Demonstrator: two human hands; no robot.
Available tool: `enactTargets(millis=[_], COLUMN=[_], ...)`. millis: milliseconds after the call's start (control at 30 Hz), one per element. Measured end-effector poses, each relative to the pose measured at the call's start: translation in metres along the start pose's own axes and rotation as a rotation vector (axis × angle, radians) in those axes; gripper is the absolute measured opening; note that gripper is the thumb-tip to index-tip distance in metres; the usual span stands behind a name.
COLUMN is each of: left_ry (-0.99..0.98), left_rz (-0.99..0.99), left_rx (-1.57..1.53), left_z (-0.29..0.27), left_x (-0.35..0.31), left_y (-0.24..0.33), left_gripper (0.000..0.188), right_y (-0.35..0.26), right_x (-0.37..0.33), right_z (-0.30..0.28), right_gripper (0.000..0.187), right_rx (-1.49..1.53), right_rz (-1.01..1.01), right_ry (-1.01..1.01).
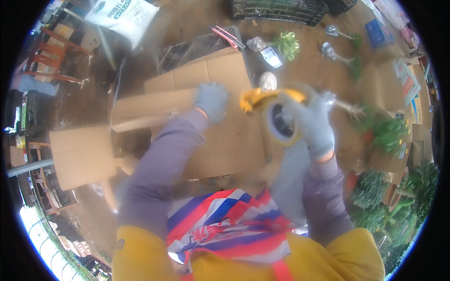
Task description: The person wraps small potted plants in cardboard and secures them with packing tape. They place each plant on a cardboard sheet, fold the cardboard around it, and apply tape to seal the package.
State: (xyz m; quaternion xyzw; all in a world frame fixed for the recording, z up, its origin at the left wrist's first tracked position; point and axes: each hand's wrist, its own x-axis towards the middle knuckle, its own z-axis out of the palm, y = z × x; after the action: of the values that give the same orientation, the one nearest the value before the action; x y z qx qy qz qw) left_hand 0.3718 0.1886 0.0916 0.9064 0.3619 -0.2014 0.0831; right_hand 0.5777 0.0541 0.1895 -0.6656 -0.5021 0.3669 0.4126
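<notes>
In front of me lies a brown cardboard box (229, 145), partly unfolded, with flaps sticking out to the left. My left hand (212, 102), in a grey glove, is curled over the end of a raised flap (154, 107); its fingertips are hidden. To the right, my gloved right hand (316, 124) grips a yellow tape dispenser (255, 98) above the box's right edge. A wide roll of tape (271, 122) sits in the dispenser, slightly blurred. No strip of tape can be made out between dispenser and box.
Beyond the box are a dark plastic grate (192, 50), pink-handled scissors (225, 37) and a leafy plant (287, 45) with wrapped roots. A white sack (123, 18) stands far left, a black crate (281, 11) at the back. Potted greenery (370, 187) lines the right.
</notes>
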Motion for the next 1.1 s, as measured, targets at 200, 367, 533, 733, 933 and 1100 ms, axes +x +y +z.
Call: enactTargets(millis=[200, 367, 533, 733, 933, 1100], left_ry=[0.189, 0.294, 0.409, 0.310, -0.068, 0.563], left_rz=[0.032, -0.096, -0.141, -0.150, -0.077, -0.063], left_rx=[0.211, -0.446, -0.907, 0.324, -0.282, -0.405], left_z=[0.036, 0.039, 0.036, 0.072, 0.024, 0.024], left_x=[0.006, 0.001, -0.008, -0.007, 0.030, 0.018], left_y=[0.021, -0.003, -0.032, 0.028, -0.028, -0.042], left_gripper=[0.013, 0.030, 0.057, 0.052, 0.055, 0.068], right_y=[0.014, 0.015, 0.015, 0.017, 0.016, 0.018], right_x=[0.025, 0.020, 0.023, 0.028, 0.027, 0.026], right_z=[0.001, 0.001, 0.002, 0.003, 0.003, -0.004], right_gripper=[0.035, 0.040, 0.046, 0.048, 0.050, 0.050], right_rx=[-0.056, 0.364, 0.822, 0.863, 0.871, 0.918], right_rz=[-0.489, -0.158, 0.169, 0.173, 0.193, 0.143], right_ry=[0.281, 0.194, 0.313, 0.302, 0.307, 0.347])
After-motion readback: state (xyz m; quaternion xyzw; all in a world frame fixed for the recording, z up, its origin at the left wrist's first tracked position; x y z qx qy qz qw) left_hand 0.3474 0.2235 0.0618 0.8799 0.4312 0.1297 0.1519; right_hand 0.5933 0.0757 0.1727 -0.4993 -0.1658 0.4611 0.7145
